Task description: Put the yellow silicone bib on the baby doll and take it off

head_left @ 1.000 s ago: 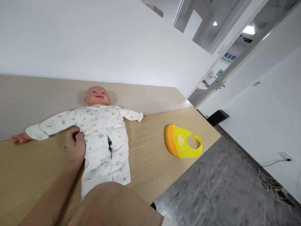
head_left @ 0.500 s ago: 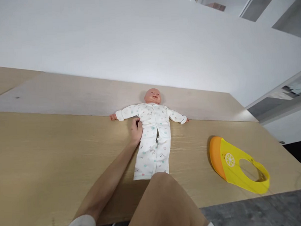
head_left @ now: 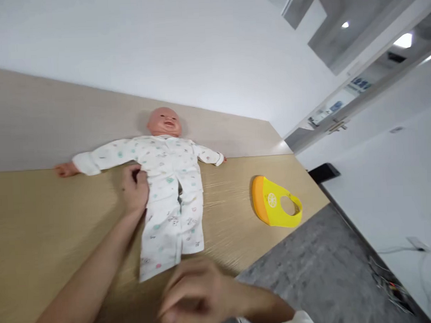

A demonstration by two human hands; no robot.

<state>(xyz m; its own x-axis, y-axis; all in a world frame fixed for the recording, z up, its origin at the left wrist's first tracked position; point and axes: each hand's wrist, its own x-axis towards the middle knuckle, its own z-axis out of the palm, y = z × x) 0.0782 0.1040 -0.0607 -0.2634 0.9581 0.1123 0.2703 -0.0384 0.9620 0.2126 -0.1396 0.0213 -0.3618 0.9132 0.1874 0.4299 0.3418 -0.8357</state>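
doll's outfit [head_left: 161, 224]: matt cloth | doll's head [head_left: 165, 122]: smooth plastic-like | bib [head_left: 274, 214]: smooth, rubbery | tabletop [head_left: 226, 203]: wood-look, slight sheen

Tangled cables [head_left: 395, 293] lie on grey floor [head_left: 304, 266]; wall socket [head_left: 417, 244] above; door handle [head_left: 337, 125] farther back.

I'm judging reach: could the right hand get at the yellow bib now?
Probably yes: the doll lies left of the line from the right hand to the yellow bib, and nothing visible blocks it.

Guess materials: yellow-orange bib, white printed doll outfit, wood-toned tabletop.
Yellow-orange bib: probably silicone, matte; smooth, holds its curve.
White printed doll outfit: likely cotton, matte; soft creases.
Wood-toned tabletop: perhaps film-covered laminate, satin; shiny wrinkles.
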